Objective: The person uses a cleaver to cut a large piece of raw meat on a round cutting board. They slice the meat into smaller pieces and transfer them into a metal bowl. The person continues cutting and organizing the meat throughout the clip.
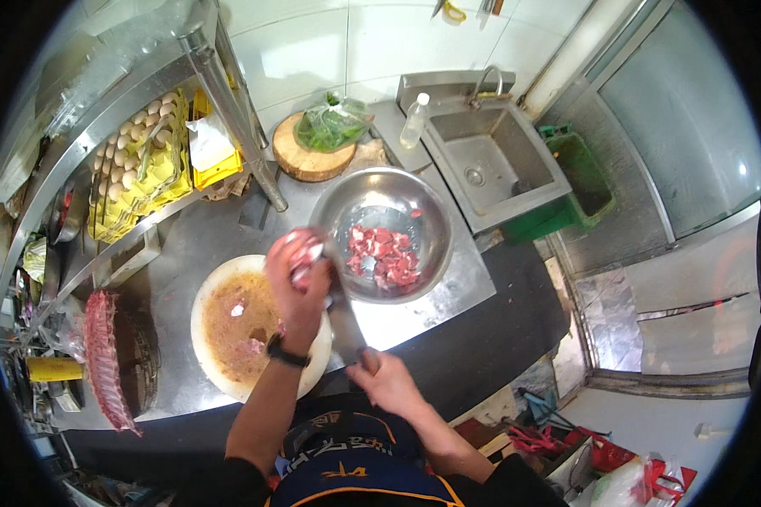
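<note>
My left hand (298, 291), with a dark band at the wrist, holds pieces of raw meat (304, 253) against the flat of a cleaver, blurred by motion. The wooden handle of the cleaver (345, 317) is in my right hand (387, 383), its blade pointing up toward the bowl. Several chopped chunks of raw meat (387, 253) lie in a large steel bowl (441, 222), just right of my left hand. Under my left forearm is a round cutting board (212, 298) with small meat scraps on its stained surface.
A rack of ribs (104, 361) lies at the left. Egg trays (158, 177) stand on a metal shelf above. Behind the bowl, bagged greens (333, 123) rest on a round wooden block (288, 152). A plastic bottle (414, 120) stands beside the steel sink (545, 184); a green bin (586, 177) is farther right.
</note>
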Demonstrator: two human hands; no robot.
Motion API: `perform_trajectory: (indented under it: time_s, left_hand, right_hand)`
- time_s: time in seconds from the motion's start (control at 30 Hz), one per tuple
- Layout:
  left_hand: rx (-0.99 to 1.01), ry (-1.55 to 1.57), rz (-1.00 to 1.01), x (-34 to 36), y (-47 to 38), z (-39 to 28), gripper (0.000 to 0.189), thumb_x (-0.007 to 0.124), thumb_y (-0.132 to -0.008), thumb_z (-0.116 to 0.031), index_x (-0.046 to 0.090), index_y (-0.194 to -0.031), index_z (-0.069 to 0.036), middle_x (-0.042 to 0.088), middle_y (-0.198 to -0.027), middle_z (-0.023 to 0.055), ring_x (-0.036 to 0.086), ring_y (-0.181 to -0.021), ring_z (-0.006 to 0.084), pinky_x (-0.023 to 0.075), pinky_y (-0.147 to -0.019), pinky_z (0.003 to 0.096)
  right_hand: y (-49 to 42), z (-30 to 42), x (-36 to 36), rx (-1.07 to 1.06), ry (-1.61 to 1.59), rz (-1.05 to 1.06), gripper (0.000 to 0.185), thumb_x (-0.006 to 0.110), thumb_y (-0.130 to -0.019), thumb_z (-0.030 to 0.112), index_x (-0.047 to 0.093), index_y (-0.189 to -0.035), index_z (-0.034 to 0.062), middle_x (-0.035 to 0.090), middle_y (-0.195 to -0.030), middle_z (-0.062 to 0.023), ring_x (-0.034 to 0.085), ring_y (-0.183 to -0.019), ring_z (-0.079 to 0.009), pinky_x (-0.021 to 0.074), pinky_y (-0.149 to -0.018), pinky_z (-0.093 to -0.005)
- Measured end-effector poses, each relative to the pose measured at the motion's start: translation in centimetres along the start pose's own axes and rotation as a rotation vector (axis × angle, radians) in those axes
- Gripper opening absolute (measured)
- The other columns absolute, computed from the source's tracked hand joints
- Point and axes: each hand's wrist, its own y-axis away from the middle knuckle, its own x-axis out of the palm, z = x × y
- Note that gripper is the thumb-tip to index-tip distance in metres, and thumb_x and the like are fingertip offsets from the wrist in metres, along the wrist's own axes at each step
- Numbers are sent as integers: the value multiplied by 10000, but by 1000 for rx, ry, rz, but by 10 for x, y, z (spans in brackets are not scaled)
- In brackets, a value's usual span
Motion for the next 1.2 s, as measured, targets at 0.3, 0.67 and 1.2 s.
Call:
perform_trajectory:
  time_s: [0.3, 0.67, 1.2]
  left_hand:
    - [-343, -149, -91, 94, -15, 128, 269, 672, -978, -193, 734, -1204, -62, 732, -1270, 161, 650, -1217, 372, 500, -1061, 445]
    - [-586, -666, 264, -168, 172, 162, 399, 725, -938, -281, 673, -1304, -131, 561, -1511, 152, 477, -1402, 415, 384, -1151, 595]
    - [206, -358, 167, 47, 5, 58, 397, 505, -1091, -254, 608, -1426, -68, 478, -1600, 166, 407, -1520, 346, 291, -1269, 530]
  right_hand:
    - [-10, 0, -81, 149, -26, -299, 340, 776, -968, 299, 664, -938, -20, 694, -731, -119, 682, -623, -208, 521, -576, -371]
    - [-37, -168, 42, 446, -396, 336, 376, 722, -1041, 442, 638, -976, 81, 565, -631, -21, 515, -470, -129, 400, -430, -302]
    - [38, 9, -17, -21, -249, -451, 193, 714, -1026, 145, 604, -888, 67, 542, -647, 10, 493, -494, -95, 412, -430, -289]
